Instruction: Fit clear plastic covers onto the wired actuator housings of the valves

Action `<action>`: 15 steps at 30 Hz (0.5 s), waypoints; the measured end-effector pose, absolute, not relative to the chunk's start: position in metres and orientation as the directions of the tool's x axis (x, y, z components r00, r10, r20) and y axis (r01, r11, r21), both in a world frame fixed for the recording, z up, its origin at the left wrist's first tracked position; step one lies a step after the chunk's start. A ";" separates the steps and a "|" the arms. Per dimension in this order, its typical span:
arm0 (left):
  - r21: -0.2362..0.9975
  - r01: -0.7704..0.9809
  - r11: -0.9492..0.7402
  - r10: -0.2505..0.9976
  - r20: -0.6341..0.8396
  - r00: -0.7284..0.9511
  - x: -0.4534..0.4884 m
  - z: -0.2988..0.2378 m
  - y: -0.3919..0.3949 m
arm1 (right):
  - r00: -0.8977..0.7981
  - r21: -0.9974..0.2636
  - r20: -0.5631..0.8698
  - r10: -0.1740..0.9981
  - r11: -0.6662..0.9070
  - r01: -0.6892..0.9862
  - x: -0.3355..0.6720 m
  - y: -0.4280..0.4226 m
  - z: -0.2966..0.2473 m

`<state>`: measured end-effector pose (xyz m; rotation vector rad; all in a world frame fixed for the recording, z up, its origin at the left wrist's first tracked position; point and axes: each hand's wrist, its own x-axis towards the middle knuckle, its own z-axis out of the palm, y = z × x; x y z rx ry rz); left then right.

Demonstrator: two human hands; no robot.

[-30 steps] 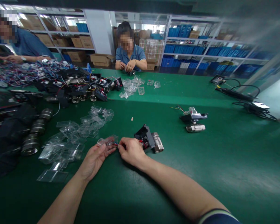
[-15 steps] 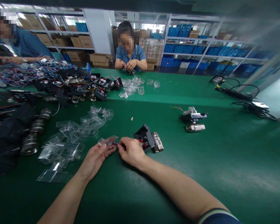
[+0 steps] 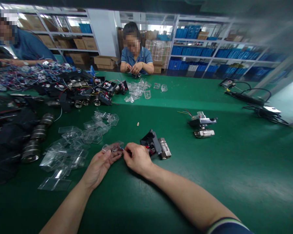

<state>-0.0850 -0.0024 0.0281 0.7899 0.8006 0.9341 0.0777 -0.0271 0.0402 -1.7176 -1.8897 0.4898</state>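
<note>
My left hand is closed on a clear plastic cover, held just above the green table. Thin wires run from the cover to my right hand, whose fingers are pinched on them. Just beyond the right hand sits a black housing with red parts inside, joined to a metal valve body. To the left of my left hand lies a loose heap of clear plastic covers. The right fingertips are partly hidden behind the hand.
Another valve unit with loose wires lies to the right. Black housings with valves crowd the left side. A tangle of wires lies far left. A co-worker sits opposite; another person is at far left. Black cables lie far right.
Both hands stay almost in place. The wires between the fingers have shifted slightly, with less of them showing beside the cover.
</note>
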 end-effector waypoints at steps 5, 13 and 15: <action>0.840 -0.386 0.382 0.901 -0.245 0.359 -0.084 0.031 -0.003 | -0.056 -0.583 0.125 0.991 0.119 0.803 0.078 -0.027 0.043; 0.841 -0.380 0.384 0.902 -0.255 0.349 -0.085 0.030 -0.002 | -0.076 -0.582 0.086 0.993 0.111 0.806 0.079 -0.027 0.045; 0.837 -0.384 0.389 0.900 -0.256 0.353 -0.085 0.030 -0.003 | -0.078 -0.587 0.066 0.995 0.102 0.803 0.080 -0.027 0.047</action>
